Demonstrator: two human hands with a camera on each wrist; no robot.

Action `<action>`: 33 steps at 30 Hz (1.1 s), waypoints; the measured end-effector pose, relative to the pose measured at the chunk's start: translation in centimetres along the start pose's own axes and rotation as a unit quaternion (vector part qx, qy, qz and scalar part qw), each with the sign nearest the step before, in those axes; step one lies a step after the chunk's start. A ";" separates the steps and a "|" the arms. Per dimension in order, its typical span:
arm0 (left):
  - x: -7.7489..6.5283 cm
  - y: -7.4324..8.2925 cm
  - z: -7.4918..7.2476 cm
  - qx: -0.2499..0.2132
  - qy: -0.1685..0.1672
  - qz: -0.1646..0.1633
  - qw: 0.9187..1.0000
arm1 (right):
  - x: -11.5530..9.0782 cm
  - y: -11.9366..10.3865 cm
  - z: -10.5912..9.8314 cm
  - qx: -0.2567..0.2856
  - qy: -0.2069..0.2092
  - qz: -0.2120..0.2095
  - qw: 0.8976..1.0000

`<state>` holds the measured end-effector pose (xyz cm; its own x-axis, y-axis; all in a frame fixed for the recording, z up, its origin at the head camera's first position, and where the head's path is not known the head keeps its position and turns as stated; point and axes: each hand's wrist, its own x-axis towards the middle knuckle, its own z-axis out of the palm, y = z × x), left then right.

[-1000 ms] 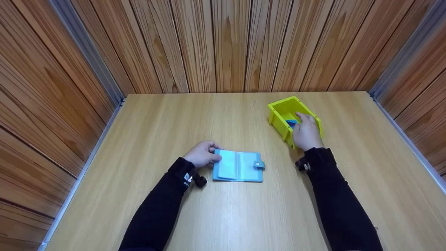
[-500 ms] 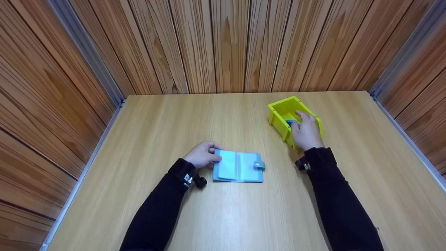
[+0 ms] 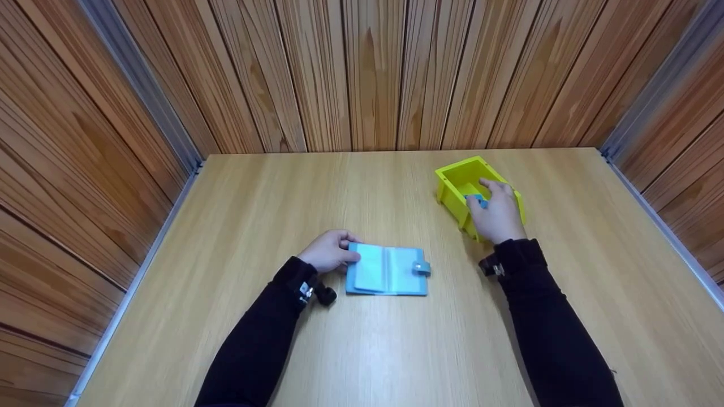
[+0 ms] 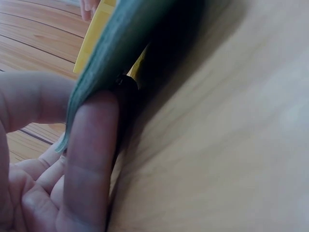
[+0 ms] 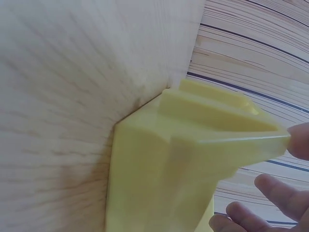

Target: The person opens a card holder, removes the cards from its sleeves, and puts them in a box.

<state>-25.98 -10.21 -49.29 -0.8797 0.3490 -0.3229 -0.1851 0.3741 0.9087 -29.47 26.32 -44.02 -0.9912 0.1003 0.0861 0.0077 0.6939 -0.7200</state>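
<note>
My left hand [image 3: 326,250] pinches the left edge of a light blue wallet [image 3: 403,271], which lies unfolded with a snap tab on its right side. In the left wrist view, one finger is under the wallet [image 4: 108,53] and another is on its opposite face. My right hand [image 3: 499,217] reaches over the near right wall of a yellow bin [image 3: 451,204], its thumb and fingers spread apart. A small blue thing [image 3: 481,200] shows inside the bin by the thumb, mostly covered by the hand. The right wrist view shows fingers [image 5: 280,191] beside the bin with nothing between them.
Both things stand on a light wooden table [image 3: 271,192]. Wood-plank panels [image 3: 373,73] enclose it at the back and both sides, with metal strips at the corners. A small black camera [image 3: 325,295] hangs from the left wrist.
My right thumb has shifted left in the bin, away from the fingers, and more light blue shows between them instead of dark blue. The left hand and wallet stay in place.
</note>
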 end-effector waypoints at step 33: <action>-3.9 5.9 -1.4 0.270 0.217 0.120 0.930 | -3.7 -5.0 -3.8 -0.024 0.035 -0.122 0.992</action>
